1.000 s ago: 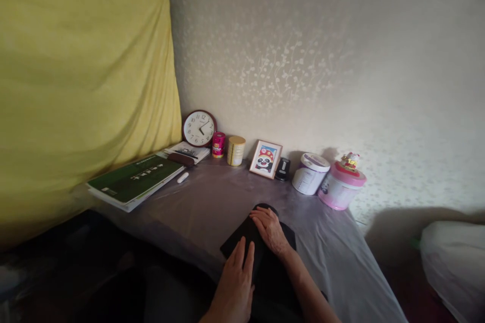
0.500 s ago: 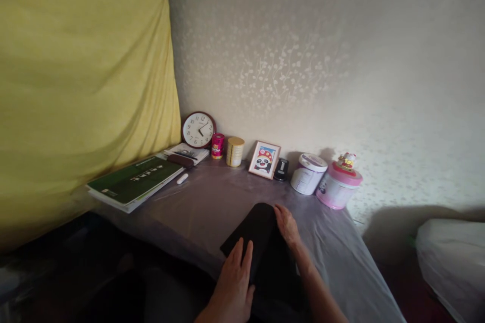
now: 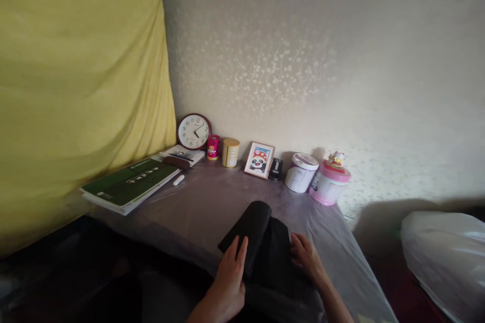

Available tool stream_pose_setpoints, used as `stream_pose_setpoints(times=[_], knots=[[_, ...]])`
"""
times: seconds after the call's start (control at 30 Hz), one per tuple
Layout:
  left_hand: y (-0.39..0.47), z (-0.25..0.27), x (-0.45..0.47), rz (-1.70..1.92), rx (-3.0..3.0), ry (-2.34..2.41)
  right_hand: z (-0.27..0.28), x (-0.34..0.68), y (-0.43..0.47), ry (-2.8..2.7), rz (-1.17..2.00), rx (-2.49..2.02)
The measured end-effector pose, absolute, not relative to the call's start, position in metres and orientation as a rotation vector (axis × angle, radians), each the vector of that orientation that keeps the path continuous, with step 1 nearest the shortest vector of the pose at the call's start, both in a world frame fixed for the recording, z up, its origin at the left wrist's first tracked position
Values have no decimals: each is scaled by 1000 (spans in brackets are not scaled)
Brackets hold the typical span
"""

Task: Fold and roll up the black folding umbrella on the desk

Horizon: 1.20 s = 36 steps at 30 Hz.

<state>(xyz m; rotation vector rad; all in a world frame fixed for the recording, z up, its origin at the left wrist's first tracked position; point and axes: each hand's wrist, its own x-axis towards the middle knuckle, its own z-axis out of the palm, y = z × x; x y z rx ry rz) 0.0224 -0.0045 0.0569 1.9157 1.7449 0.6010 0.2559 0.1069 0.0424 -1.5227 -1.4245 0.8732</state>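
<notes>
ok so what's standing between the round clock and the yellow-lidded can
In the head view, a bright pink can stands between the round clock and the yellow-lidded can.

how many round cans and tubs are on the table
4: the magenta can and yellow-lidded can between clock and picture frame; the white tub and pink tub right of the frame.

Around the frame's centre we can cross the table (image 3: 185, 214) left of the black fabric (image 3: 252, 222); right of centre, a white tub (image 3: 300, 177) and pink tub (image 3: 328, 189) block us.
</notes>
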Motion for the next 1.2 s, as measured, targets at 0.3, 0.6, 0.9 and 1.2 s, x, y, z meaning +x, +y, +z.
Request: stream_pose_setpoints(times=[0.3, 0.6, 0.9, 1.2], knots=[[-7, 51, 19, 668, 1984, 1717, 61, 225, 66, -1317, 925, -1579], [-6, 54, 25, 587, 1970, 1771, 64, 210, 75, -1345, 897, -1413], [6, 43, 25, 499, 1947, 1759, 78, 157, 105, -1298, 890, -1268], [18, 33, 24, 367, 2000, 1817, 76, 127, 117, -1608, 819, -1449]])
